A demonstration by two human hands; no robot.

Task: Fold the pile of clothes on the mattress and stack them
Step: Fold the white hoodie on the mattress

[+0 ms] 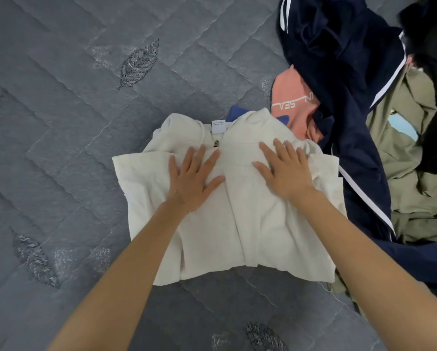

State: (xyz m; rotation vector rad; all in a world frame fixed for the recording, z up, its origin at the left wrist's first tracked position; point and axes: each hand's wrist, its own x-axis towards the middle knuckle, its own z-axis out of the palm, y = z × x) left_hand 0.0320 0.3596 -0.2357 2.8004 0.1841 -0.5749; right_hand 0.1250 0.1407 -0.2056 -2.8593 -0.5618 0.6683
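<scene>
A cream zip-neck sweater (237,224) lies spread on the grey quilted mattress (85,122), its collar and white label pointing away from me. My left hand (193,179) presses flat on its chest just left of the zip, fingers spread. On the right shoulder area my right hand (284,168) lies flat as well. Both sleeves seem tucked in at the sides. The unfolded pile sits to the right: a navy garment with white stripes (339,72), a coral shirt with white lettering (297,102), an olive garment (410,160) and a black one (432,46).
A blue piece of cloth (233,115) peeks out behind the sweater's collar. The navy garment trails down along the sweater's right edge toward the lower right. Bare mattress with leaf stitching stretches across the left half and the near edge.
</scene>
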